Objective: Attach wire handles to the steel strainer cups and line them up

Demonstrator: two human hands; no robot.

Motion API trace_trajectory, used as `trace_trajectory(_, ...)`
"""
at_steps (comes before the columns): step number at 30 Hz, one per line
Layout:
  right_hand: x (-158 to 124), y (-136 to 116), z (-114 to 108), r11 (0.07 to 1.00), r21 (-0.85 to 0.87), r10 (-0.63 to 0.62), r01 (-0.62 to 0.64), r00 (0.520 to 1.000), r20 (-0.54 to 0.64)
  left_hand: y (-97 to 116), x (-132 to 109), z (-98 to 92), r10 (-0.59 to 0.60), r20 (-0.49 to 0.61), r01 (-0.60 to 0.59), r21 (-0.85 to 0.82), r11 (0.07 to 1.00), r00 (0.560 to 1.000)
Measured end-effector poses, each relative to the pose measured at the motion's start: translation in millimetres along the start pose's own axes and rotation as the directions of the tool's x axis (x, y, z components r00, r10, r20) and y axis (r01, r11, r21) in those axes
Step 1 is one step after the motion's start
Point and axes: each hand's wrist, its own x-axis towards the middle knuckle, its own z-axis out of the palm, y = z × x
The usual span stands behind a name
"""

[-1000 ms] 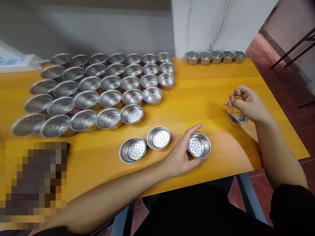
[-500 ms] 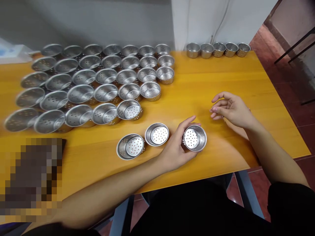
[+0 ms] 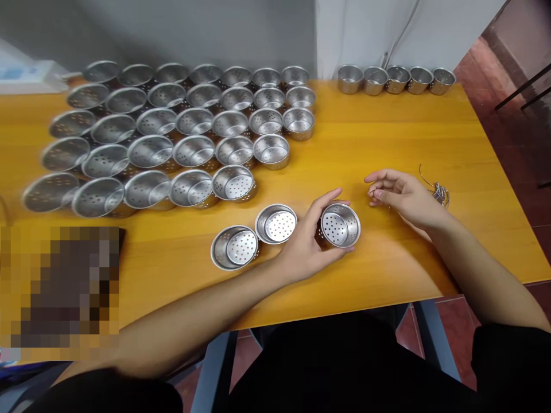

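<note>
My left hand (image 3: 307,246) wraps around the side of a perforated metal cup (image 3: 341,225), which stands with its mouth up and its holed bottom showing. To the right of that cup, my right hand (image 3: 396,194) hovers over the table with its fingers loosely bent and apart; I see nothing in it. Just beyond the right wrist lies a small bunch of wire rings (image 3: 439,194), partly covered by the hand. Left of my left hand, two more perforated cups, one nearer (image 3: 235,248) and one farther (image 3: 276,223), stand side by side.
Several rows of like metal cups (image 3: 193,150) fill the back left of the yellow table (image 3: 370,132). A short row of cups (image 3: 396,79) stands against the wall at the back right. A blurred-out dark object (image 3: 64,287) lies at the front left.
The view has shifted a little, so the cups appear farther right and higher. The wire rings beyond my right wrist now show. My left hand still holds the cup.
</note>
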Motion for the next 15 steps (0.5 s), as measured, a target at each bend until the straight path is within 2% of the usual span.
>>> trace_trajectory(8,-1.6,-0.6,2.6,0.999,-0.018,0.045,-0.044,0.997,0.061,-1.3,8.0,-6.7,0.022,-0.036,-0.019,0.098,0.995,0.999)
trace_trajectory(9,-2.5,-1.7,3.6,0.999,-0.039,0.038,-0.036,0.998,0.056,-1.4,9.4,-7.4,0.032,-0.009,-0.031,0.106,0.994,0.999)
trace_trajectory(15,-2.9,-2.1,8.7,0.991,-0.1,-0.088,0.083,0.995,-0.049,-2.4,12.9,-11.7,0.015,-0.01,-0.013,0.213,0.977,1.0)
